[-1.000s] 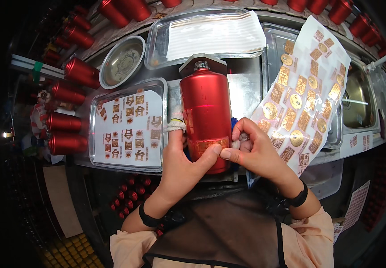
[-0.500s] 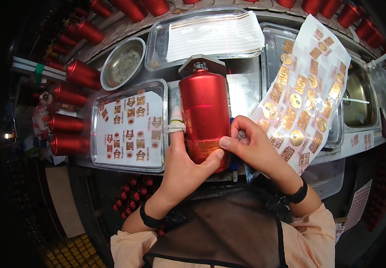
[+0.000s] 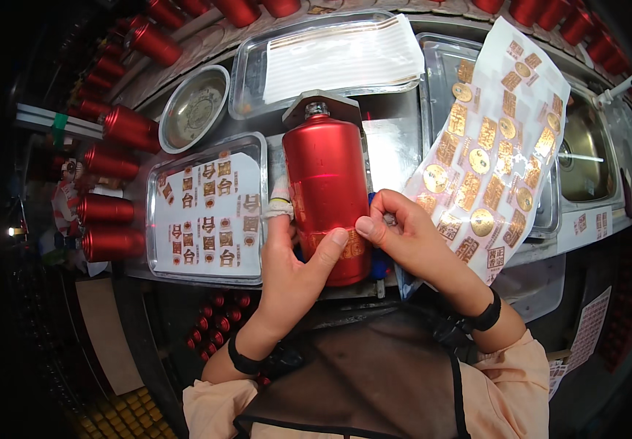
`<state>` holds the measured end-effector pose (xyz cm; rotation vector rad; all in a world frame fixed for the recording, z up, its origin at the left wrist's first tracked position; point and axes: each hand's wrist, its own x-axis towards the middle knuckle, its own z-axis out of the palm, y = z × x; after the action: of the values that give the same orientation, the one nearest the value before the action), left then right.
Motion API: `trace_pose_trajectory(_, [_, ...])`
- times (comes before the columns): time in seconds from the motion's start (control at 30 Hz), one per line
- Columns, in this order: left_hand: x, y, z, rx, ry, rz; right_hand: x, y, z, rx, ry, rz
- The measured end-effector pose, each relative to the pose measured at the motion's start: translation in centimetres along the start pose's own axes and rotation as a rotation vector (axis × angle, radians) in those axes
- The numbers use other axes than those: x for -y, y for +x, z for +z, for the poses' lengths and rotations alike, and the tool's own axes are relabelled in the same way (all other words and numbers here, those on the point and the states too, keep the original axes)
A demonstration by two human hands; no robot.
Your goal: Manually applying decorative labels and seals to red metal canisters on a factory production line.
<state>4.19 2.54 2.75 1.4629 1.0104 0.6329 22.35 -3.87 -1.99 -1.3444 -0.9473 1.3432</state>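
A shiny red bottle (image 3: 326,175) with a bare silver neck lies in front of me, its neck pointing away. Around its lower part runs a gold decal (image 3: 351,247) with raised-looking patterns. My left hand (image 3: 295,267) is closed round the bottle's left side, the thumb lying on the decal; a white wrap covers one finger. At the bottle's lower right side, my right hand (image 3: 407,238) presses its thumb to the edge, with the fingers curled and partly hidden. Behind the bottle's neck stands a grey angular block (image 3: 352,106).
On the left, a metal tray (image 3: 261,183) holds a printed decal sheet (image 3: 200,245), with a round metal bowl (image 3: 173,143) beyond it. A gold-patterned decal sheet (image 3: 469,201) lies to the right, near a sink (image 3: 586,183). Several red bottles (image 3: 114,245) line the left and far sides.
My left thumb has slid a little left and up across the decal, showing more of it. The right hand keeps its place at the bottle's side. The whole view has shifted slightly.
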Motion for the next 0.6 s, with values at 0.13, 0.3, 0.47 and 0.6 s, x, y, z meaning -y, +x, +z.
trace_pose_trajectory(0.13, [0.1,0.1,0.0,0.006,0.000,0.026,-0.8,0.1,-0.4,0.043,0.048,-0.053])
trace_pose_trajectory(0.3, [0.0,0.0,-0.1,0.005,-0.021,-0.014,0.4,-0.7,-0.7,0.107,0.247,0.018])
trace_pose_trajectory(0.47, [0.0,0.0,0.0,0.008,-0.035,-0.012,0.4,-0.9,-0.7,0.105,0.220,0.026])
trace_pose_trajectory(0.6, [0.2,0.0,0.0,-0.003,-0.052,0.019,0.2,-0.8,-0.8,0.117,0.175,0.017])
